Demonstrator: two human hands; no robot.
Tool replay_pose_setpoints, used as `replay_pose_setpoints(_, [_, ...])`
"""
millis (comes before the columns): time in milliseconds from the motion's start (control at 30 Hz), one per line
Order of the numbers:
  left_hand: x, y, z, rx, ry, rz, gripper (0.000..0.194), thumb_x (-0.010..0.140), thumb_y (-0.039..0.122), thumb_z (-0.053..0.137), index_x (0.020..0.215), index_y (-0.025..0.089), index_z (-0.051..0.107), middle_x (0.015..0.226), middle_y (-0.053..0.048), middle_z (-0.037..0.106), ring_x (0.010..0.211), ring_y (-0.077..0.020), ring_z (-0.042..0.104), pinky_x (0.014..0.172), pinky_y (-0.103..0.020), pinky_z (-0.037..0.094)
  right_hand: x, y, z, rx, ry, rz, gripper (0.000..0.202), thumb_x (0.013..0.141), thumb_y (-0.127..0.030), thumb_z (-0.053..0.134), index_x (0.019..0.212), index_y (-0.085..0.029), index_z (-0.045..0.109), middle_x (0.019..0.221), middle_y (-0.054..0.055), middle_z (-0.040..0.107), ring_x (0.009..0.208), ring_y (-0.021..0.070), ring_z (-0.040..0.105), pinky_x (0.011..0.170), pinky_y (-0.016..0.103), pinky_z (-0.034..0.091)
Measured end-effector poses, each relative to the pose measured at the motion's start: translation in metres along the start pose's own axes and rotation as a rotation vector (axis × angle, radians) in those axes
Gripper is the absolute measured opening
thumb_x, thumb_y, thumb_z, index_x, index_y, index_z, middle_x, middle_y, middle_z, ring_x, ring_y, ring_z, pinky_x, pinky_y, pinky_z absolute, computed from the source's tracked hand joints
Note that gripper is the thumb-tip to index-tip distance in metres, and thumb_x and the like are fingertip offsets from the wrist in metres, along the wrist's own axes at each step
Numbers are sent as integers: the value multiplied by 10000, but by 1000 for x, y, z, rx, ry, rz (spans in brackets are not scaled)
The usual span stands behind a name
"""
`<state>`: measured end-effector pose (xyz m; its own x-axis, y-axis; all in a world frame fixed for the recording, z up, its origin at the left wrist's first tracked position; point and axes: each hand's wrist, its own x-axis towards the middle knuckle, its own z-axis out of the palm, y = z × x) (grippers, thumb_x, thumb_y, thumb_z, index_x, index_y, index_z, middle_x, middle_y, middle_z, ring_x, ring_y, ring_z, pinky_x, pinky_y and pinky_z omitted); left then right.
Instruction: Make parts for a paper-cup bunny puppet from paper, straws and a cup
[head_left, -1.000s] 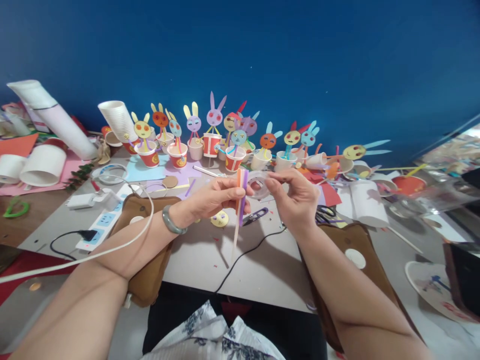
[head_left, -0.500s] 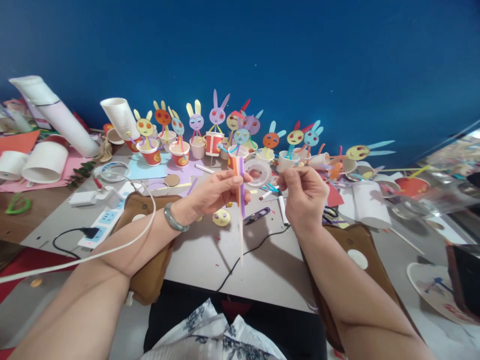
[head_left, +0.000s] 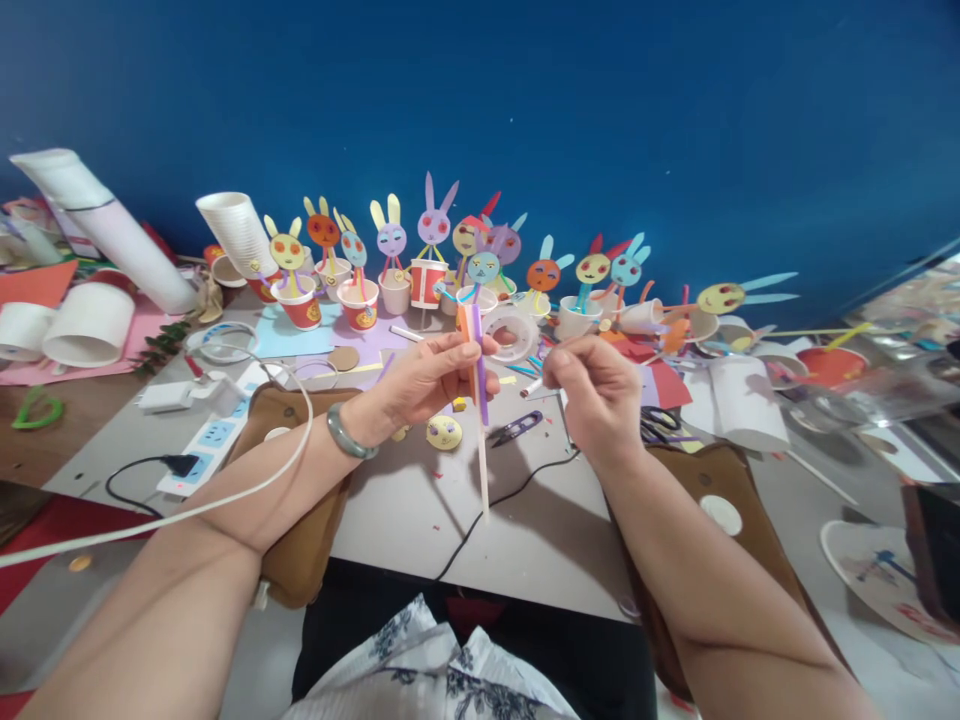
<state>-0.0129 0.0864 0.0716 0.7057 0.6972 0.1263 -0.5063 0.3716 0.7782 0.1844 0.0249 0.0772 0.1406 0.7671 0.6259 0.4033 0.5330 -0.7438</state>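
Note:
My left hand point(head_left: 446, 375) pinches a pale stick point(head_left: 483, 470) together with orange and purple paper strips point(head_left: 481, 385), held upright over the table. To its right, my right hand point(head_left: 596, 390) is closed, fingertips pressed together; whatever they hold, if anything, is too small to make out. Behind and between the hands lies a clear tape roll point(head_left: 511, 334). A yellow paper face point(head_left: 444, 432) and dark snips point(head_left: 515, 429) lie below them. A white marker point(head_left: 534, 387) rests near my right fingertips.
Paper cups with rabbit figures point(head_left: 360, 303) line the back. At left are a power strip point(head_left: 217, 432) and stacked cups point(head_left: 236, 235). Black scissors point(head_left: 660, 424) lie right. A black cable point(head_left: 517, 490) crosses the table point(head_left: 420, 530). Brown pads lie under both forearms.
My right hand has shifted slightly left, still closed. The stick and strips in my left hand have moved and tilted a little. The view has shifted slightly.

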Motion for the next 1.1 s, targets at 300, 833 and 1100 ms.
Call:
replay_pose_setpoints(300, [-7,-2,5,242,-93,60,372,774,483,841,939,158,765,736,-33,744,708,-159,740,665,-269,589,10,1,-5,183,6,33,444,775,-458,841,1169,-309,698,1034,29,731,849,177,704,710,328,591])
replay_pose_setpoints(833, [-15,11,16,604,-233,198,275,850,465,769,863,198,836,977,-100,707,891,-180,705,736,-281,623,7,8,-1,397,-115,177,332,793,-467,830,1065,-292,754,814,-11,760,658,139,688,564,273,566])
replay_pose_setpoints(1100, [-18,1,16,711,-234,294,205,913,391,703,952,246,843,1269,-110,669,1169,-231,646,800,-269,631,11,-1,-10,383,-113,212,431,746,-553,837,1047,-251,773,730,-5,721,564,135,629,517,290,527])
